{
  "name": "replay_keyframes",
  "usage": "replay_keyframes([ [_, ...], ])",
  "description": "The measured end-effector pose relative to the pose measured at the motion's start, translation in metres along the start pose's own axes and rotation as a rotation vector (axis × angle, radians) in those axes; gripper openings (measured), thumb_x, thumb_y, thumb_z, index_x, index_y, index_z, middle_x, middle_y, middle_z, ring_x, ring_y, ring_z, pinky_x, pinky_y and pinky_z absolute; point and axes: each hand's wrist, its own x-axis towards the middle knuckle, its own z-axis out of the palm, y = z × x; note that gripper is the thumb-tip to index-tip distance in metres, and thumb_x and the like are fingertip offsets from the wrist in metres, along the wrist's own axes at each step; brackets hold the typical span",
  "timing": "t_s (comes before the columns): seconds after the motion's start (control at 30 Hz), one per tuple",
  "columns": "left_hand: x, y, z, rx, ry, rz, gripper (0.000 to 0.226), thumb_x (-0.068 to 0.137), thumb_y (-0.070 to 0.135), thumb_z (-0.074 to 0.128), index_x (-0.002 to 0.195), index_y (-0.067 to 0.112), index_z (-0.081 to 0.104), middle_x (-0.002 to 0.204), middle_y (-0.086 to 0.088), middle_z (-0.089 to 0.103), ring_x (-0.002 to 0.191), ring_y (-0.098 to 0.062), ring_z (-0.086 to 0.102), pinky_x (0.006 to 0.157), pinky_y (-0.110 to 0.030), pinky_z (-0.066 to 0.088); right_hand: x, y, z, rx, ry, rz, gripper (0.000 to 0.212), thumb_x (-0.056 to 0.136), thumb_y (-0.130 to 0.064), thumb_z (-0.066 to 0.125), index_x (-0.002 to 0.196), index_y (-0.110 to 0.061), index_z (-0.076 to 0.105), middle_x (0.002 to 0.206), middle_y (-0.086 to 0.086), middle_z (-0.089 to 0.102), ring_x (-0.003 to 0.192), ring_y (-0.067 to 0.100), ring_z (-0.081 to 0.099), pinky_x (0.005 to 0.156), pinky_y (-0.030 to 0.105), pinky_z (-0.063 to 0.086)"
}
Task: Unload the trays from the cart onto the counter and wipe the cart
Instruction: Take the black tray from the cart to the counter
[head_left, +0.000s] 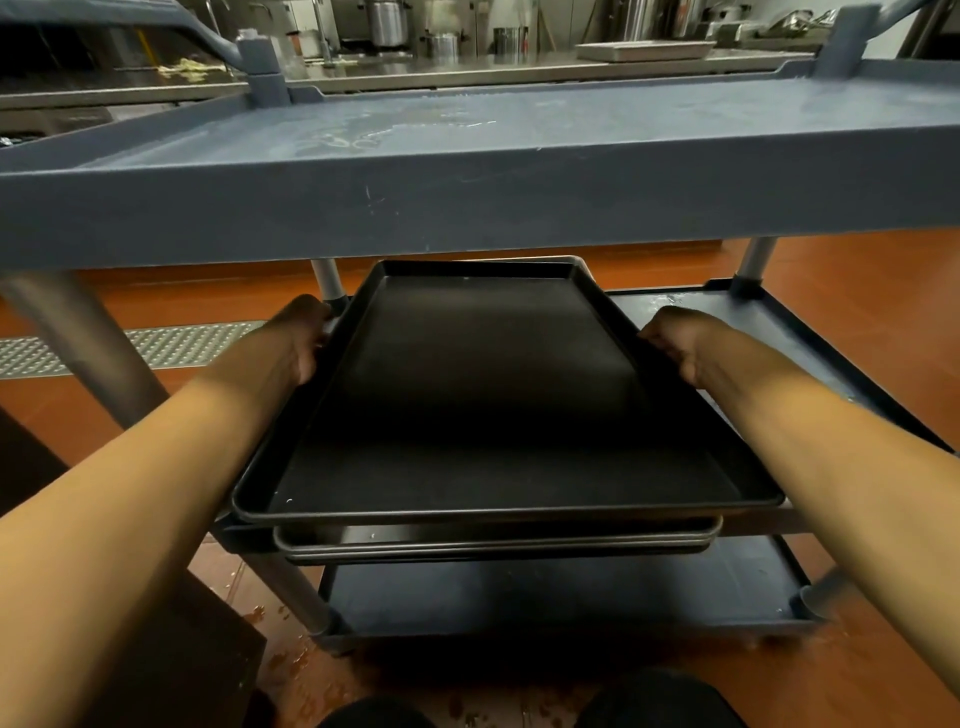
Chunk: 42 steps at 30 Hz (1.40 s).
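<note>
Several dark trays are stacked on the middle shelf of a grey-blue cart. The top tray sits over the others and sticks out toward the person past the shelf edge; the lower trays show their rims under it. The left hand grips the left long rim of the top tray, fingers curled around the edge. The right hand grips the right long rim in the same way. The top shelf of the cart has wet streaks on it. The bottom shelf is below the stack. Behind the cart stands a steel desk with a metal pan and pots. The floor is orange-red, with stains near the cart.
</note>
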Motion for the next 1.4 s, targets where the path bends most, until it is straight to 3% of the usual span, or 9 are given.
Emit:
replay_keyframes([
  [0.17,-0.005,-0.008,0.009,-0.019,0.005,0.056,0.027,0.107,0.029,0.038,0.094,0.016,0.058,0.090,-0.005,0.056,0.073,-0.019,0.052,0.060,-0.032,0.041,-0.017,-0.001,-0.007,0.136,-0.002,-0.025,0.014,0.100,-0.012,0.042,0.096,-0.012,0.056,0.072,0.007,0.056,0.045,0.020,0.054,0.040,0.020,0.047],
  [0.33,-0.030,-0.009,0.007,-0.134,0.015,0.017,0.028,0.109,0.038,0.033,0.121,0.026,0.055,0.102,0.000,0.057,0.080,-0.020,0.057,0.055,-0.029,0.048,-0.044,0.002,-0.015,0.313,0.029,-0.071,0.017,0.102,-0.023,0.045,0.095,-0.013,0.057,0.072,0.007,0.055,0.052,0.020,0.055,0.039,0.019,0.046],
  [0.4,-0.045,-0.009,0.000,-0.169,-0.022,-0.043,0.031,0.106,0.044,0.039,0.110,0.023,0.062,0.106,-0.003,0.061,0.086,-0.024,0.062,0.057,-0.032,0.054,-0.063,0.003,-0.018,0.404,0.021,-0.090,0.025,0.104,-0.027,0.046,0.085,-0.018,0.059,0.061,0.002,0.060,0.047,0.015,0.058,0.039,0.018,0.045],
  [0.57,-0.096,-0.003,-0.015,-0.148,-0.086,-0.126,0.047,0.103,0.054,0.039,0.110,0.021,0.072,0.113,-0.008,0.074,0.104,-0.028,0.069,0.084,-0.041,0.057,-0.104,0.003,-0.033,0.381,0.048,0.049,0.033,0.103,-0.025,0.038,0.075,-0.017,0.054,0.071,0.001,0.054,0.045,0.012,0.053,0.040,0.016,0.042],
  [0.73,-0.153,0.009,-0.029,-0.163,-0.022,-0.189,0.041,0.105,0.044,0.040,0.112,0.021,0.074,0.103,-0.004,0.079,0.097,-0.024,0.073,0.072,-0.032,0.060,-0.154,0.002,-0.043,0.312,0.037,0.114,0.036,0.106,-0.027,0.037,0.086,-0.022,0.066,0.080,-0.002,0.071,0.077,0.020,0.061,0.075,0.035,0.052],
  [0.9,-0.210,0.004,-0.041,-0.223,-0.006,-0.260,0.039,0.106,0.050,0.044,0.117,0.024,0.071,0.098,0.000,0.079,0.103,-0.018,0.070,0.080,-0.032,0.052,-0.214,-0.005,-0.068,0.224,-0.135,0.307,0.039,0.106,-0.038,0.041,0.099,-0.015,0.072,0.071,0.005,0.076,0.065,0.022,0.073,0.063,0.031,0.051],
  [1.1,-0.276,-0.019,-0.054,-0.182,0.014,-0.296,0.058,0.097,0.061,0.055,0.137,0.021,0.065,0.125,0.000,0.073,0.119,-0.021,0.066,0.110,-0.043,0.046,-0.250,0.007,-0.094,0.171,-0.199,0.430,0.058,0.103,-0.060,0.041,0.126,-0.016,0.071,0.120,0.015,0.075,0.112,0.033,0.070,0.085,0.041,0.058],
  [1.3,-0.353,-0.032,-0.054,-0.073,0.019,-0.337,0.045,0.103,0.059,0.046,0.117,0.028,0.075,0.115,0.004,0.077,0.113,-0.018,0.069,0.104,-0.042,0.048,-0.249,0.104,-0.139,0.200,-0.126,0.384,0.124,0.054,-0.106,0.046,0.158,-0.038,0.035,0.162,-0.006,0.038,0.150,0.025,0.036,0.122,0.063,0.021],
  [1.4,-0.396,-0.034,-0.055,-0.064,0.029,-0.333,0.039,0.105,0.055,0.044,0.111,0.031,0.073,0.117,0.008,0.075,0.118,-0.015,0.065,0.104,-0.038,0.045,-0.295,0.112,-0.154,0.263,-0.138,0.411,0.116,0.053,-0.107,0.047,0.151,-0.043,0.046,0.156,0.006,0.050,0.143,0.029,0.049,0.117,0.071,0.026],
])
